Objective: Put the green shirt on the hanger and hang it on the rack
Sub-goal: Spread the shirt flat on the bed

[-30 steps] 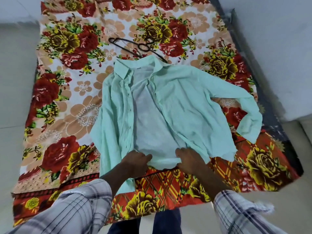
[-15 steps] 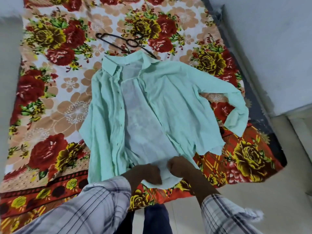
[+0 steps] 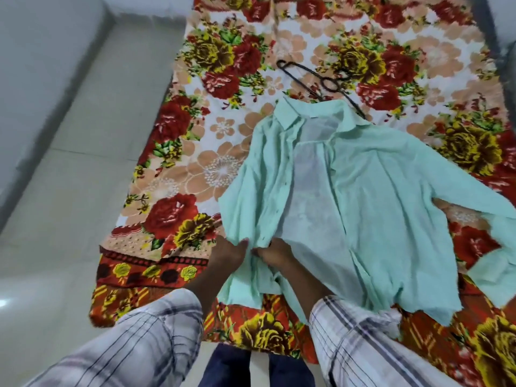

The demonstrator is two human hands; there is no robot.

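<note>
- Squarely on the floral blanket (image 3: 212,65): green shirt (image 3: 377,191), laid flat, front open, pale inner back panel showing between the two front panels.
- Collar (image 3: 287,115) at the far end, hem toward the person; one shirt arm stretched off to the right, cuff folded back near the frame edge.
- Just beyond the collar: dark hanger (image 3: 324,81), lying flat on the blanket, one end tucked under the collar, not inside the shirt.
- Left hand (image 3: 227,254) low on the left front panel, thumb on top, pinching the fabric.
- Right hand (image 3: 276,254) right beside it, nearly touching, fingers curled round the buttoned edge of the same panel.
- Cloth gathered into folds between and above both hands.
- Plaid sleeves (image 3: 145,339) on both forearms, dark blue trousers (image 3: 229,367) at the bottom edge.
- Pale tiled floor (image 3: 55,219) to the left of the blanket.
- No rack in view.
</note>
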